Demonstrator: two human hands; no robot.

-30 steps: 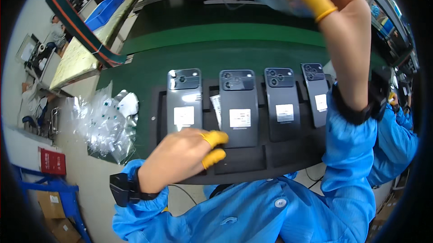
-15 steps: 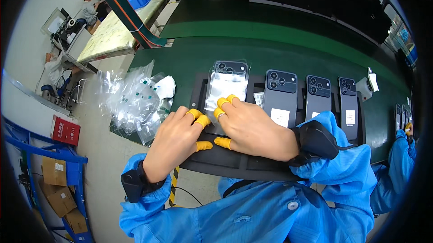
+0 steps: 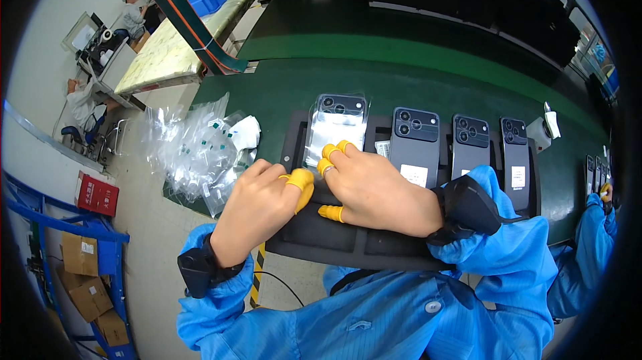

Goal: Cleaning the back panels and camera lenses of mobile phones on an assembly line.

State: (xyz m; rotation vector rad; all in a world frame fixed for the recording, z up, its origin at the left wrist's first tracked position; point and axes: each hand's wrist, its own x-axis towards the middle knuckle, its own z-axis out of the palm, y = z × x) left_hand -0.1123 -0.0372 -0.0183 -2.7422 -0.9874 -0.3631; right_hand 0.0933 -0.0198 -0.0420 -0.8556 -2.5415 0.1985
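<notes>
The left hand (image 3: pixel 257 201)'s yellow-capped fingers (image 3: pixel 302 179) bunch together near the lower-left edge of a dark grey, rectangular phone (image 3: pixel 343 103); I cannot tell whether they grip anything. The right hand (image 3: pixel 382 191) lies with thumb spread from its fingers, yellow-capped tips resting on the glossy clear plastic film (image 3: pixel 330 131) over that phone. Beneath both hands' fingers is a black, compartmented tray (image 3: pixel 321 234); left of them, crumpled transparent plastic bags (image 3: pixel 200 146) lie on a green desk (image 3: pixel 281 79).

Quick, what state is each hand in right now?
Left hand: fingers bunched beside the leftmost phone; cannot tell whether it grips anything.
Right hand: open, thumb apart, fingertips on that phone.
</notes>
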